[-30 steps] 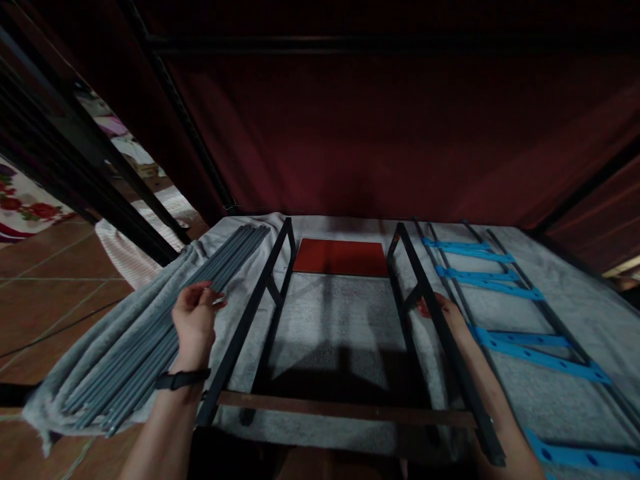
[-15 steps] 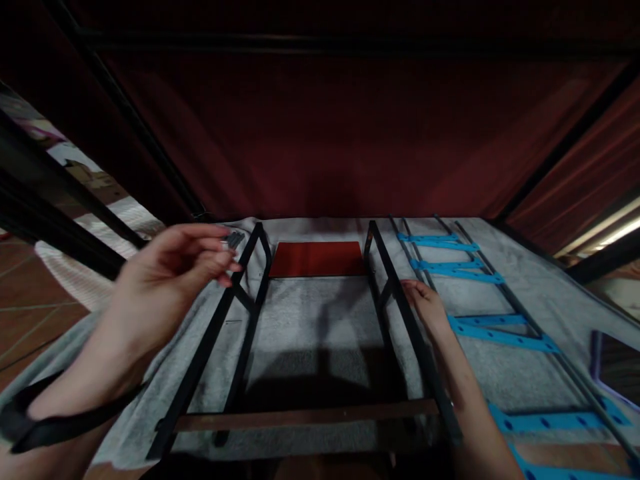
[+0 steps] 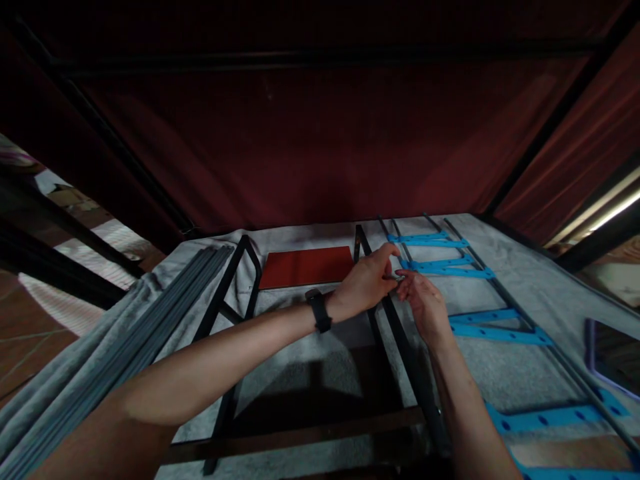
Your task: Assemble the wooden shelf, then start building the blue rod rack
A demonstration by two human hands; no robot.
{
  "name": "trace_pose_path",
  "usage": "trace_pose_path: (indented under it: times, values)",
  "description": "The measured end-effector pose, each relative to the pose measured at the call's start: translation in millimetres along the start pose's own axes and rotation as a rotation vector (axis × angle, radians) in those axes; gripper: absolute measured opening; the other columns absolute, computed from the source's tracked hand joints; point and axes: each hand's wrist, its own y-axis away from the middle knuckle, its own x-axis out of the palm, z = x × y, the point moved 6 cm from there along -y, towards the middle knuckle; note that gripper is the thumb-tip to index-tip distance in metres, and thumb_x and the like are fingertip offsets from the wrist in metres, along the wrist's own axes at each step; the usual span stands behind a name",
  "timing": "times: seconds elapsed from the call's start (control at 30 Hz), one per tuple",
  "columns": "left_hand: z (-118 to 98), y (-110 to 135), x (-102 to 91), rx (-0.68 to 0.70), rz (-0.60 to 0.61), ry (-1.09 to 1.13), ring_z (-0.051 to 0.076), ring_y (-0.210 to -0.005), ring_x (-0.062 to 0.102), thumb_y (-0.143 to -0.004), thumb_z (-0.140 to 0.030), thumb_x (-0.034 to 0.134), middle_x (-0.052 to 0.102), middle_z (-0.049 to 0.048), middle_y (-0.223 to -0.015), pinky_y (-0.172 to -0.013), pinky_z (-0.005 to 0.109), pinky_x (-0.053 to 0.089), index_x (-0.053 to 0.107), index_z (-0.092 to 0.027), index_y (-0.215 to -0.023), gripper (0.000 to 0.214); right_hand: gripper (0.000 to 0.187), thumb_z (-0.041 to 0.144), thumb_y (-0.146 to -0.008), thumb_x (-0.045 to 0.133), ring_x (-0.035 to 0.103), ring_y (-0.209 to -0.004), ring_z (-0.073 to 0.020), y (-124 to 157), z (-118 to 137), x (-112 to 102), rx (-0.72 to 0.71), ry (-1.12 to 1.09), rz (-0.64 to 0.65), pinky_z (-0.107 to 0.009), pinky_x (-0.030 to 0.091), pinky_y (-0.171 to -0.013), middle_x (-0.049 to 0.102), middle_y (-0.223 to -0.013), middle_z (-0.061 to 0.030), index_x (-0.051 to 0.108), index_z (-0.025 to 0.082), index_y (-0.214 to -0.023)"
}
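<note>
My left hand, a black band on its wrist, reaches across the black metal frame to its right side bar. Its thumb and fingers are pinched together around one end of a small metal piece, too small to name exactly. My right hand meets it just outside that bar, fingertips closed at the other end of the piece. Between the frame's sides, at the far end, lies a red-orange panel. A brown crossbar joins the sides near me.
Several grey tubes lie bundled on the grey cloth at the left. To the right, blue perforated brackets sit along dark rods. A phone rests at the right edge. Dark red fabric hangs behind.
My left hand has swung from the frame's left side across to the right bar, meeting my right hand. My right hand has lifted slightly and closed its fingertips. The grey tubes are now uncovered.
</note>
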Motion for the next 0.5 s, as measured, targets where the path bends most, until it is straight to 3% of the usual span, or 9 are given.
trace_pose_path:
  times: [0.17,0.27,0.37,0.43,0.5]
  values:
    - [-8.6,3.5,13.7,0.110,0.040,-0.100,0.016,-0.091,0.063,-0.079,-0.008,0.061,0.063,0.0048,-0.107,-0.080,0.029,0.051,0.050,-0.021,-0.120,0.045,0.021,0.042,-0.080,0.073,0.051,-0.063,-0.0120,0.4,-1.5,4.5,-0.022,0.070,0.020,-0.026,0.042,-0.063,0.060,-0.068,0.0017,0.072,0.023,-0.089]
    - [3.1,2.6,0.1,0.133,0.037,-0.097,0.015,-0.088,0.064,-0.083,-0.017,0.062,0.066,0.0037,-0.107,-0.079,0.028,0.052,0.054,-0.022,-0.121,0.039,0.022,0.043,-0.082,0.071,0.052,-0.063,-0.0119,0.2,-1.4,3.2,0.020,0.015,-0.008,-0.026,0.043,-0.065,0.058,-0.064,0.0024,0.071,0.022,-0.086]
    - [47.4,-10.2,-42.7,0.075,-0.142,-0.190,0.016,-0.088,0.065,-0.089,-0.025,0.055,0.070,0.0032,-0.100,-0.080,0.028,0.051,0.062,-0.021,-0.113,0.025,0.027,0.046,-0.077,0.074,0.054,-0.062,-0.0112,-1.8,-6.2,-6.7,0.081,-0.093,-0.138,-0.025,0.044,-0.061,0.061,-0.068,0.0017,0.068,0.021,-0.082]
    - [97.2,-21.9,-78.4,-0.053,-0.305,-0.326,0.018,-0.094,0.065,-0.092,-0.024,0.049,0.070,0.0064,-0.104,-0.086,0.030,0.051,0.065,-0.019,-0.109,0.024,0.032,0.049,-0.071,0.077,0.055,-0.059,-0.0115,-3.4,-15.4,-13.5,0.142,-0.114,-0.211,-0.025,0.045,-0.057,0.062,-0.068,0.0015,0.065,0.020,-0.076]
    - [155.5,-33.9,-101.9,-0.239,-0.285,-0.482,0.019,-0.105,0.063,-0.092,-0.019,0.046,0.069,0.0093,-0.116,-0.093,0.029,0.049,0.065,-0.016,-0.113,0.029,0.035,0.053,-0.068,0.077,0.056,-0.057,-0.0129,-4.1,-28.1,-17.6,0.220,-0.075,-0.246,-0.026,0.046,-0.055,0.063,-0.065,0.0010,0.063,0.021,-0.072]
